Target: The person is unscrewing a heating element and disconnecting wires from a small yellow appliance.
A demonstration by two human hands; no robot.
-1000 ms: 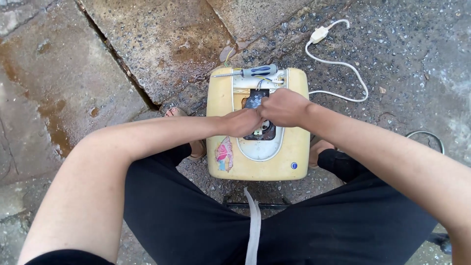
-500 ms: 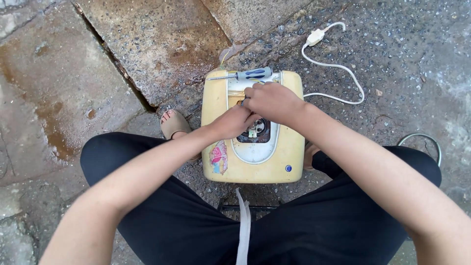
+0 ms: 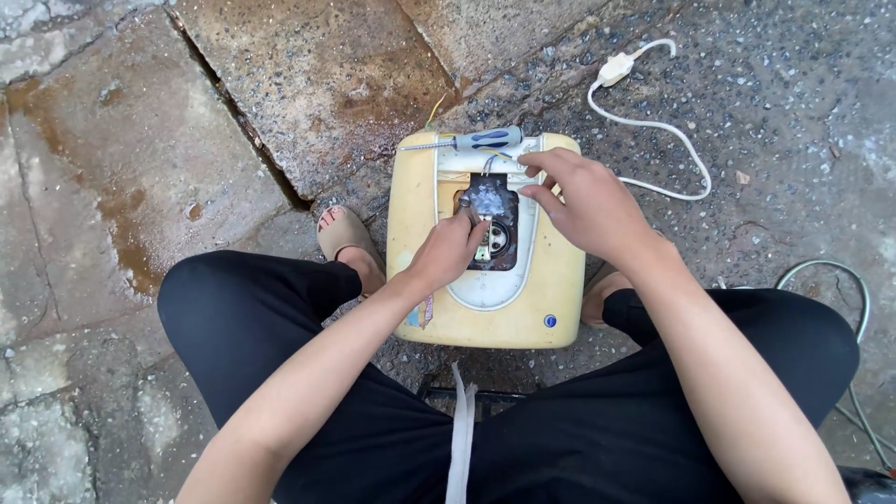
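A yellowed plastic appliance box (image 3: pixel 485 317) lies on the ground between my knees, with a dark opening (image 3: pixel 493 219) in its top showing metal parts and wires. My left hand (image 3: pixel 450 250) is closed around a small metal tool whose tip reaches into the opening's left side. My right hand (image 3: pixel 583 203) hovers over the opening's right edge, fingers curled and pinching at thin wires near the top. A blue-and-grey-handled screwdriver (image 3: pixel 471 141) rests on the box's far edge.
A white cord with an inline switch (image 3: pixel 618 67) trails across wet concrete at the upper right. A grey hose loop (image 3: pixel 845 280) lies at the right. My sandalled foot (image 3: pixel 343 233) is left of the box. A deep crack (image 3: pixel 243 121) splits the stone slabs.
My right hand has lifted off the opening and shifted right, uncovering the dark cavity. My left hand stays at the opening's left side with the tool. The view has shifted slightly.
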